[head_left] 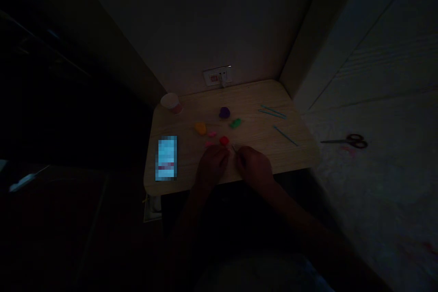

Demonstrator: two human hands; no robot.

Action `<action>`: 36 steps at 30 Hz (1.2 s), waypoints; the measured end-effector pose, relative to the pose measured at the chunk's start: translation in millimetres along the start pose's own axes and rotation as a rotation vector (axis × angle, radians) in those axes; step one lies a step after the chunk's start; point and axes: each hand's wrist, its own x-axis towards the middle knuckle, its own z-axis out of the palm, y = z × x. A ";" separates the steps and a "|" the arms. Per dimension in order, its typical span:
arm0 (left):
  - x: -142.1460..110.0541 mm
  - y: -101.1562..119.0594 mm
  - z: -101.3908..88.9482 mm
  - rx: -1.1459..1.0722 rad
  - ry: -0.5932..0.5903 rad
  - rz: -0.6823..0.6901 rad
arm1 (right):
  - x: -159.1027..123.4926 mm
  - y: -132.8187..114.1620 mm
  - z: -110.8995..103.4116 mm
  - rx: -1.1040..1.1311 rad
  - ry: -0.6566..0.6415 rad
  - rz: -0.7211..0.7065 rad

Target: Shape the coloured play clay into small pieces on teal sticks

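In dim light, my left hand (212, 164) is closed near the table's front edge, its fingertips pinched around something too dark to make out. Close beside it, my right hand (255, 166) is closed on a thin stick (234, 148) whose tip points up between the two hands. Just beyond the fingertips lies a red clay-like lump (224, 140). A small pink lump (212, 134) is behind my left hand, with another pink piece (208, 144) partly hidden by it. Farther back are an orange lump (200, 128), a green lump (236, 123) and a purple lump (224, 112).
A lit phone (166, 158) lies at the left of the wooden table (191, 182), with a paper cup (171, 102) behind it. Thin blue-green sticks (286, 136) lie at the right. Scissors (344, 141) rest on a pale surface beyond. A wall socket (218, 76) is behind.
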 end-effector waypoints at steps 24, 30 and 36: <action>0.3 -1.3 0.9 -0.030 -0.007 -0.043 | 2.2 -16.0 -6.9 -0.044 -0.066 0.063; 0.3 -1.8 -0.1 -0.031 -0.013 -0.032 | 1.2 -19.8 -6.7 -0.045 -0.075 0.054; 0.4 -1.3 0.0 -0.023 -0.017 -0.038 | 3.7 -16.3 -5.4 -0.058 -0.080 0.034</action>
